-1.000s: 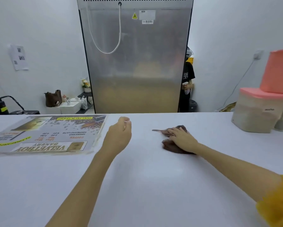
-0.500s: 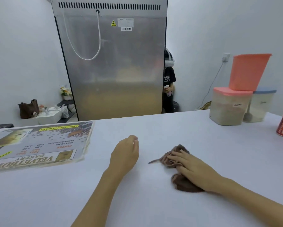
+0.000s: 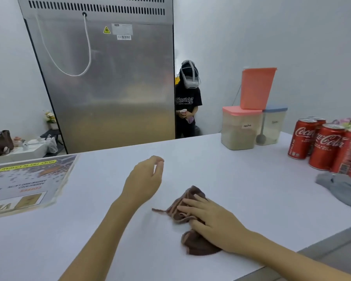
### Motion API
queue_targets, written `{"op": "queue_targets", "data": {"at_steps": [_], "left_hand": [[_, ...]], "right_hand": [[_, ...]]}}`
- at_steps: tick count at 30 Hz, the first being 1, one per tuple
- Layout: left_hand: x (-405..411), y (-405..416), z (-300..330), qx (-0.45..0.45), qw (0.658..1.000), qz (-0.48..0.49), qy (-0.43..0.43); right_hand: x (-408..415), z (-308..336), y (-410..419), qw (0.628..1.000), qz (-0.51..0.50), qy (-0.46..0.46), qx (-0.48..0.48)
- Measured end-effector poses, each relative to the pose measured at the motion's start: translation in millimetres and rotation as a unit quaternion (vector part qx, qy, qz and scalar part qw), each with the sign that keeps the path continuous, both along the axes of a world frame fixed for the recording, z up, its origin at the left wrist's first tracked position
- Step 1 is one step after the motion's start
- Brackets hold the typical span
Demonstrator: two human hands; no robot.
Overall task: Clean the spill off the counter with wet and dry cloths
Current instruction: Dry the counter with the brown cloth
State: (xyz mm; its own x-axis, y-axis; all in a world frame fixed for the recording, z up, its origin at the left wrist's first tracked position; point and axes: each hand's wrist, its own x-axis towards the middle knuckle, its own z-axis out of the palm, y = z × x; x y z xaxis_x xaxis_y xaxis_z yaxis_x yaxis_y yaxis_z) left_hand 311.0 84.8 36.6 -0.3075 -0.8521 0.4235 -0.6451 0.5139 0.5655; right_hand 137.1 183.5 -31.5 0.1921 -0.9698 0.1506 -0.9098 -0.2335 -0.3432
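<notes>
**Counter Wipe: Right Hand Pressing Brown Cloth**

A stainless steel refrigerator (image 3: pixel 109 82) is standing behind the counter, with a white cord (image 3: pixel 77 57) hanging in a loop on its panel. The white counter (image 3: pixel 231 179) is spanning the foreground. A laminated menu sheet (image 3: pixel 26 183) is lying flat at the counter's left edge. Beside the refrigerator, a person in a black shirt (image 3: pixel 187 102) is standing and wearing a headset.

At the far right of the counter, a pink-lidded container (image 3: pixel 239 128) is sitting next to a blue-lidded container (image 3: pixel 273 124), with a pink bin (image 3: pixel 256 88) resting on top of them. Red soda cans (image 3: pixel 324 147) are standing in a group near the right edge. A grey cloth (image 3: pixel 345 189) is lying crumpled just in front of the cans.

The brown cloth (image 3: pixel 188 220) is lying bunched on the counter, near the front centre. The right hand (image 3: pixel 215 222) is pressing down on it, fingers extended and slightly spread across the fabric. The left hand (image 3: pixel 145 179) is hovering above the counter, left of the cloth and apart from it, fingers loosely curled and holding nothing.
</notes>
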Motion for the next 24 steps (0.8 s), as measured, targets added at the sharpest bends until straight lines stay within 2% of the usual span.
{"op": "queue_targets", "data": {"at_steps": [5, 11, 15, 17, 21, 24], "left_hand": [[-63, 1, -1, 0.022, 0.999, 0.0, 0.032], [-135, -2, -19, 0.029, 0.999, -0.005, 0.029], [-147, -1, -32, 0.028, 0.999, 0.017, 0.023], [-145, -1, -36, 0.012, 0.999, 0.029, 0.016], [-139, -6, -35, -0.004, 0.998, 0.057, 0.028], [-139, -18, -28, 0.007, 0.998, 0.057, -0.02]], "right_hand": [[-99, 3, 9, 0.998, -0.062, -0.001, 0.012], [-237, -2, -79, 0.971, -0.238, 0.019, -0.024], [-240, -3, -132, 0.944, -0.328, 0.019, 0.006], [-215, -4, -132, 0.957, -0.29, 0.031, -0.004], [-162, -4, -84, 0.995, -0.09, 0.033, -0.015], [-150, 2, -56, 1.0, -0.002, 0.021, -0.011]]}}
